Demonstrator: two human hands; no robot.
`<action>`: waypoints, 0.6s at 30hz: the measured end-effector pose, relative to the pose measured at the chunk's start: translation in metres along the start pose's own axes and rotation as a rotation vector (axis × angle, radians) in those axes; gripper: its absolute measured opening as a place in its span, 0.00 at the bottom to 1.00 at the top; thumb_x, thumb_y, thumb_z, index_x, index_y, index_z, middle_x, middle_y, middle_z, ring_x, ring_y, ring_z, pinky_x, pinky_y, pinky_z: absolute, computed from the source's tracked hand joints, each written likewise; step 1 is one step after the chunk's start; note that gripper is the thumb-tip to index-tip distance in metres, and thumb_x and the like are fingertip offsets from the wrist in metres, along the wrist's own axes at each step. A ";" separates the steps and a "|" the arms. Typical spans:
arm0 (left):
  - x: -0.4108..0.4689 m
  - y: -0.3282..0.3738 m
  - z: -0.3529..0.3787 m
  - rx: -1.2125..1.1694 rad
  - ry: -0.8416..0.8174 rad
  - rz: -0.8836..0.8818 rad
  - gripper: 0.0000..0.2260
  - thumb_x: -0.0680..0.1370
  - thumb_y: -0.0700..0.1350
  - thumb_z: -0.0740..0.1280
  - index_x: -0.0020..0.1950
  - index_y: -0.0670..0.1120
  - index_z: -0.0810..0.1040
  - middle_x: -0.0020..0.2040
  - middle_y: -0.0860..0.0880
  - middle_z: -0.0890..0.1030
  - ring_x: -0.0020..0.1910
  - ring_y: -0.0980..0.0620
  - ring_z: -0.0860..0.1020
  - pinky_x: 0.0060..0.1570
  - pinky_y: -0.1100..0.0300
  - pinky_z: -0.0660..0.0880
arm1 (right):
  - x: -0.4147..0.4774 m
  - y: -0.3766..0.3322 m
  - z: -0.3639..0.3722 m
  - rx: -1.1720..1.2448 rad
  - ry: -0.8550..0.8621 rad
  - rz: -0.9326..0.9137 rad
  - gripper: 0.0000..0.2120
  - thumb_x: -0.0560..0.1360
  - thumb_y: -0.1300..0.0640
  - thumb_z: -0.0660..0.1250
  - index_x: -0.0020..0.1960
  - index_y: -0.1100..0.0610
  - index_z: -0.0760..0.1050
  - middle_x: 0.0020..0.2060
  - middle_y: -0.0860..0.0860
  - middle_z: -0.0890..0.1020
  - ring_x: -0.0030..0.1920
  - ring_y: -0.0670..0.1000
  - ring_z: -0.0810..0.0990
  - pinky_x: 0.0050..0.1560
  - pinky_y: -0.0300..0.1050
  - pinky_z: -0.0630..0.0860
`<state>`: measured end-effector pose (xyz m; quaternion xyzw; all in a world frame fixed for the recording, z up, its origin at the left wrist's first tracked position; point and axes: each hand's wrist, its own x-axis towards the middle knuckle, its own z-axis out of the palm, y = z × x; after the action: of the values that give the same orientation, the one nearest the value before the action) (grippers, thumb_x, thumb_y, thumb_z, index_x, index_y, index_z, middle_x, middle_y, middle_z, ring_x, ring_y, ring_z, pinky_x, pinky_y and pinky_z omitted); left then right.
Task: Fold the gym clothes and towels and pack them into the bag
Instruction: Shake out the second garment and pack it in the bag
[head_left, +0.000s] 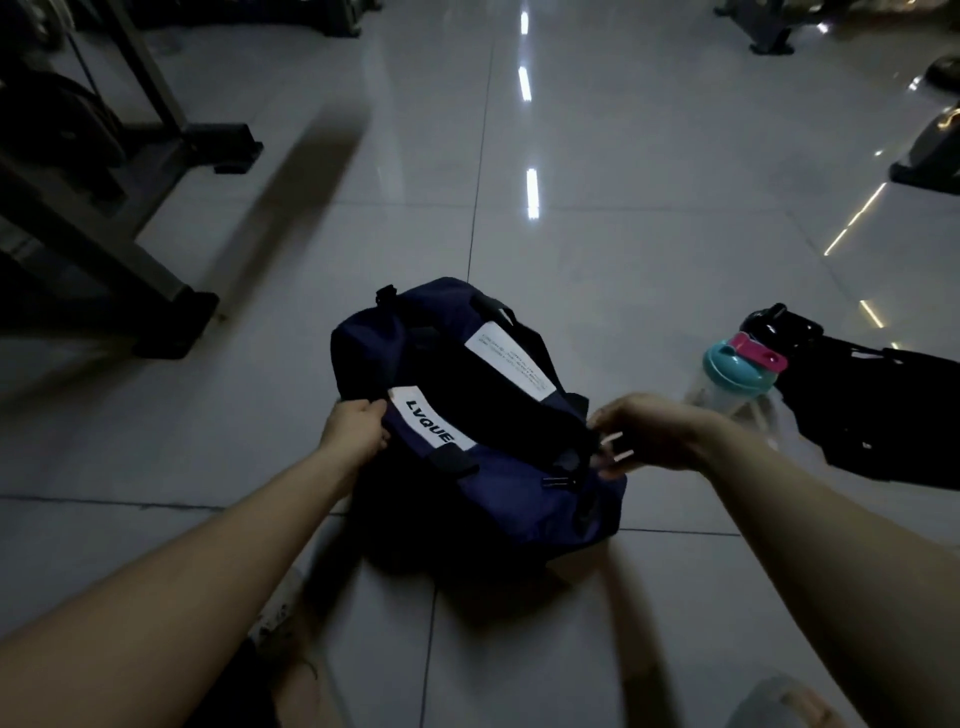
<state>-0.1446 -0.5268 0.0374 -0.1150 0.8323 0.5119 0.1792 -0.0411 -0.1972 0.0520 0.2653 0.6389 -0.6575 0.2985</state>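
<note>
Bag (519, 493) is lying on the tiled floor (623, 234), spanning the gap between both grips. Left grip (356, 428) is closing its fingers on the bag's left edge, just beside the white "LVQUE" label (431, 426). Right grip (644, 434) is pinching at the bag's right end, fingers curled on the dark fabric there. It's motion-blurred, so I can't tell whether it's holding a zip pull or just cloth.

The bag is showing as a navy duffel, soft and slightly slumped, with black straps. A dark strip is running along the top between the LVQUE label and a second white label (511, 361) on the far side. Can't tell whether the zip is open.

Right of the bag, a clear bottle (735, 374) with a teal lid and pink cap is standing. Further right of the bag, a black garment (883, 410) is lying on the floor. Far left of the bag, a dark equipment frame (104, 208) is standing.
</note>
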 end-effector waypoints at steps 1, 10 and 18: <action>0.001 0.000 -0.001 -0.063 -0.029 -0.022 0.13 0.85 0.43 0.59 0.42 0.44 0.75 0.34 0.45 0.74 0.30 0.51 0.71 0.31 0.59 0.67 | 0.000 0.002 0.002 0.035 0.009 -0.008 0.06 0.77 0.64 0.64 0.53 0.64 0.75 0.43 0.61 0.74 0.40 0.58 0.81 0.45 0.54 0.82; -0.017 -0.024 0.028 0.393 -0.210 0.234 0.30 0.74 0.59 0.75 0.74 0.56 0.70 0.66 0.50 0.72 0.64 0.50 0.73 0.64 0.55 0.72 | 0.008 -0.004 0.014 -0.225 0.381 -0.056 0.11 0.76 0.70 0.57 0.52 0.73 0.76 0.42 0.63 0.78 0.36 0.61 0.82 0.41 0.64 0.84; -0.028 -0.040 0.044 1.240 -0.386 0.178 0.32 0.74 0.72 0.63 0.74 0.59 0.70 0.80 0.45 0.54 0.77 0.40 0.56 0.71 0.38 0.62 | 0.019 0.007 0.023 -0.293 0.586 -0.057 0.10 0.73 0.66 0.61 0.48 0.72 0.75 0.40 0.66 0.80 0.39 0.68 0.85 0.33 0.66 0.82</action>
<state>-0.0964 -0.5053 -0.0014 0.1728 0.9323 -0.0385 0.3153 -0.0485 -0.2210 0.0344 0.3795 0.7926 -0.4624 0.1182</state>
